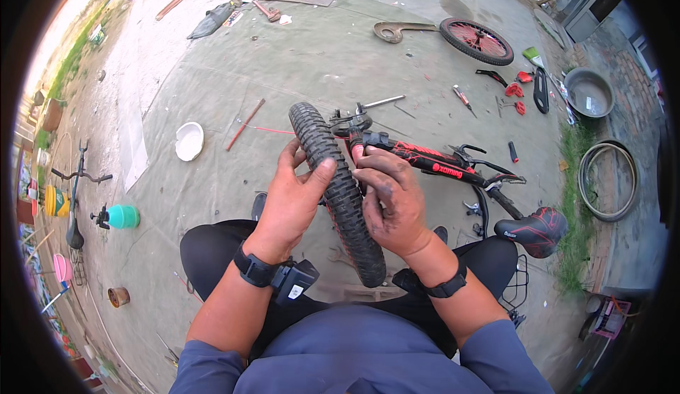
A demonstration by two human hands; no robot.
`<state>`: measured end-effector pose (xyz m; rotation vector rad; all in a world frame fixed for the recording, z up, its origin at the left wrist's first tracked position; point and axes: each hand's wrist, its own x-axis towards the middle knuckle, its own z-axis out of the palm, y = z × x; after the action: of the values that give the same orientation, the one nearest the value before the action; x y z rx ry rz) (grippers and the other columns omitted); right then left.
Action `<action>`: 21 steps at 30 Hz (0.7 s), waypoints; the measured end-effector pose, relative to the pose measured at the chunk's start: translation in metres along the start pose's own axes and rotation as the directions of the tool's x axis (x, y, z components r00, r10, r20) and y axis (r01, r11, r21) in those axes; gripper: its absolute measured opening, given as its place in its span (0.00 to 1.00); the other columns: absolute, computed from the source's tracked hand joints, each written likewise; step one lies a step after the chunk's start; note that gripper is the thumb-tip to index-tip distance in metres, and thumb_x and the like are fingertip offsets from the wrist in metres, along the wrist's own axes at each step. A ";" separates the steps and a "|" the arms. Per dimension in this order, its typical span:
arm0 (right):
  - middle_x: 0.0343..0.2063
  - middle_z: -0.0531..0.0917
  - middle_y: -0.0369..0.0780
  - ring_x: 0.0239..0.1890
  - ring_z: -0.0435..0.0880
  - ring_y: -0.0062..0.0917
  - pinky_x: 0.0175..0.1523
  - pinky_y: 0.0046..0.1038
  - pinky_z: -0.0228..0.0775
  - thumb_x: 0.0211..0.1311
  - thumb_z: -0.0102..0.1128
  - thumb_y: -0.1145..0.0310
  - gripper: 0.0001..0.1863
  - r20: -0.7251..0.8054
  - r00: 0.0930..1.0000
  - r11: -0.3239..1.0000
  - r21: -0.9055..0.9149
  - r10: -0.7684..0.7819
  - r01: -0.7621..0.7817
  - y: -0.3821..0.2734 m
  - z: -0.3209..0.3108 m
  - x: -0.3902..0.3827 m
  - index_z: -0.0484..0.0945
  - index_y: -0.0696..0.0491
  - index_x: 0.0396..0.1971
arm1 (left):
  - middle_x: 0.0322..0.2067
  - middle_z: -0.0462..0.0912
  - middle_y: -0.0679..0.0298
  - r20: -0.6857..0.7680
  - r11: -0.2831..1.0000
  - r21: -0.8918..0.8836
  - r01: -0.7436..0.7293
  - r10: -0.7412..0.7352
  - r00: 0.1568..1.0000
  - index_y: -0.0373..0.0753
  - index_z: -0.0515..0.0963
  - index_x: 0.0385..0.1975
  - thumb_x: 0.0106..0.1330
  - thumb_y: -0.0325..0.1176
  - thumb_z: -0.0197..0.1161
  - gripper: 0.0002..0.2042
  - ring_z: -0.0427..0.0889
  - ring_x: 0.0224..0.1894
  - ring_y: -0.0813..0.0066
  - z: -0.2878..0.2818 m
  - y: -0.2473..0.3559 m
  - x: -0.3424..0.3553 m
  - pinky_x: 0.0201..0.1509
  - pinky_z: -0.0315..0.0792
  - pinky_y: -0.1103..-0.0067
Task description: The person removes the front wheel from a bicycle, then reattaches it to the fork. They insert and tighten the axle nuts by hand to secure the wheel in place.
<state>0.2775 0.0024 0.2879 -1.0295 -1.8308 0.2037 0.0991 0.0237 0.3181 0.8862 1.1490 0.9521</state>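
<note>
1. The knobbly tyre (334, 181) stands between my knees, near the middle of the concrete ground (234, 189), well in from its grassy right edge; it leans a little, its top away from me.
2. My left hand (294, 192) grips the tyre's left side, thumb pressed on the tread, fingers curled at the sidewall; if that thumb slid on the blocks, I judge the wheel could twist or tip.
3. My right hand (393, 199) is half closed at the tyre's right side, fingertips bunched; I cannot tell what, if anything, they pinch; the fingers sit close to the bike frame (433, 160), so a sudden turn of the wheel could nip them.
4. The frame lies low to my right, its saddle (533, 231) towards the grassy edge; whether the wheel is fixed to it I cannot tell; if it is, a hard pull might swing the frame round.
5. The thin red cable (275, 130) runs just beyond the tyre; it could snag if the wheel rolled that way.
6. The box (296, 281) strapped at my left wrist hangs near the tread; it might catch on it.
</note>
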 end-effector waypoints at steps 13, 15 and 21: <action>0.51 0.81 0.47 0.55 0.78 0.44 0.59 0.38 0.72 0.43 0.80 0.60 0.35 0.320 0.536 0.610 -0.576 0.781 -0.545 0.082 -0.256 -0.100 0.79 0.54 0.55 | 0.51 0.76 0.51 -0.071 0.997 -0.031 -0.073 0.071 0.995 0.34 0.37 0.74 0.67 0.21 0.57 0.41 0.84 0.40 0.67 0.018 -0.031 0.016 0.43 0.83 0.71; 0.49 0.82 0.46 0.54 0.79 0.43 0.57 0.38 0.72 0.43 0.79 0.57 0.35 0.359 0.454 0.570 -0.635 0.815 -0.521 0.080 -0.258 -0.099 0.80 0.53 0.54 | 0.49 0.76 0.51 -0.125 0.989 -0.085 -0.124 0.113 0.986 0.35 0.37 0.74 0.69 0.22 0.54 0.39 0.85 0.38 0.65 0.014 -0.030 0.022 0.41 0.84 0.69; 0.25 0.84 0.44 0.31 0.84 0.43 0.38 0.38 0.76 0.40 0.78 0.51 0.23 0.393 0.543 0.621 -0.710 0.742 -0.333 0.085 -0.251 -0.105 0.85 0.53 0.32 | 0.48 0.78 0.55 -0.253 0.992 -0.017 -0.129 0.120 0.960 0.36 0.43 0.75 0.68 0.24 0.48 0.35 0.82 0.40 0.72 -0.024 -0.030 0.031 0.41 0.82 0.75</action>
<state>0.5453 -0.0937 0.2966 -2.2417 -2.1629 0.5014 0.0845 0.0441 0.2759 0.8346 1.2992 1.2106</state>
